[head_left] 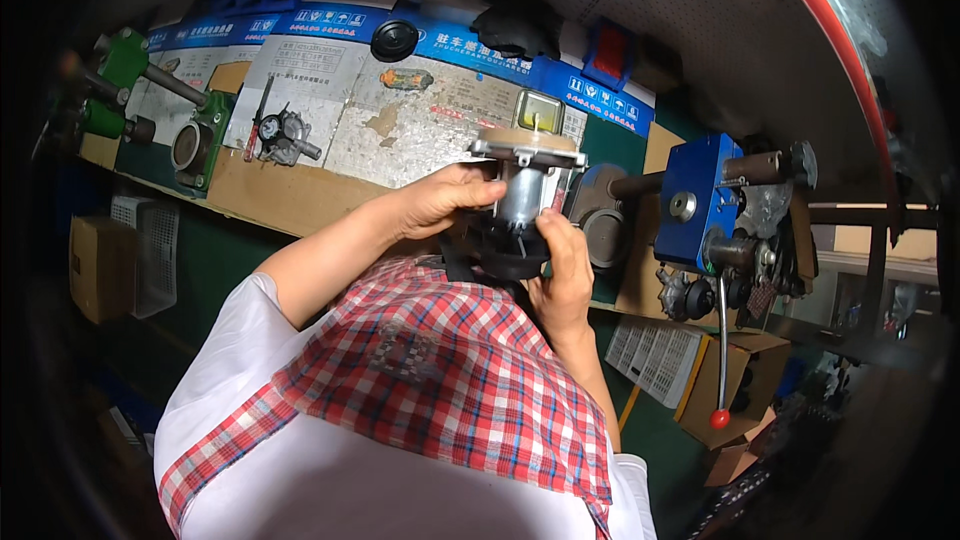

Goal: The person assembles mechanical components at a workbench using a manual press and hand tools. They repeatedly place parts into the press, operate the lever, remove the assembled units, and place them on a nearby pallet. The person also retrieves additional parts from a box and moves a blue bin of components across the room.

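Both my hands hold a motor-like assembly (521, 198) upright in front of my chest. It has a silvery cylinder, a wide flange on top with a tan disc-like upper face, and a black lower part. My left hand (447, 202) grips it from the left, thumb against the metal near the flange. Lower down on the right, my right hand (564, 275) is closed around the cylinder and the black part. On the bench left of my hands lies a grey metal part (285, 137) with a round black piece, beside a red-handled screwdriver (255, 135).
A green hand press (205, 135) stands at the left, a blue lever press (697, 202) with a red-knobbed lever (720, 417) at the right. A black round part (394, 40), dark gloves (517, 20) and a yellow-faced box (540, 112) sit farther back. Cardboard boxes (103, 270) are below.
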Demonstrator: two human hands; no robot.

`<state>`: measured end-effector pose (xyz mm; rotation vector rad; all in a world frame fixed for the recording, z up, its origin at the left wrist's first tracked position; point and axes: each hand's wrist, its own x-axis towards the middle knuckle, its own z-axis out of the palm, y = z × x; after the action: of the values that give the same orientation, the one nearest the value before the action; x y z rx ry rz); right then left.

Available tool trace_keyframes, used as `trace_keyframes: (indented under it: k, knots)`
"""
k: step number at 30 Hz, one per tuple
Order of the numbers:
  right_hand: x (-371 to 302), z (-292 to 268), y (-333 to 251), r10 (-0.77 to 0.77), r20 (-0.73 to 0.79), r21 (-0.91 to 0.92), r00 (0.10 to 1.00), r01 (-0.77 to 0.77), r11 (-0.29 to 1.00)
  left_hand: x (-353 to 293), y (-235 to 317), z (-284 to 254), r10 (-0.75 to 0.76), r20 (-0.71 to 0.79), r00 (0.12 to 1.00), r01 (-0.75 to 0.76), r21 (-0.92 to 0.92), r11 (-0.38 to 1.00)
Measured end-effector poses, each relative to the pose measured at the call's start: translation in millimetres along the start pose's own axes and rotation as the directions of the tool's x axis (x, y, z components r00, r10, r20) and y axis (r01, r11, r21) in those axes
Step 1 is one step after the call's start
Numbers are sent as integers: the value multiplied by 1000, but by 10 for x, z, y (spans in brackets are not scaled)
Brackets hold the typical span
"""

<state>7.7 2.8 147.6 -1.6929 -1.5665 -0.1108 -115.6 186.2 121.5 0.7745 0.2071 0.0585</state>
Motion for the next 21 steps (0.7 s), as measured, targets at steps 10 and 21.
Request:
trace_keyframes:
  k: [10,21]
  knots:
    - [-176,111,203,-61,29,-72,998,63,995,116,-205,156,213,-235,948,-192,111,975]
    - [-153,40,192,356,57,145,933,-360,922,184,-370,32,197,-264,944,-180,88,980]
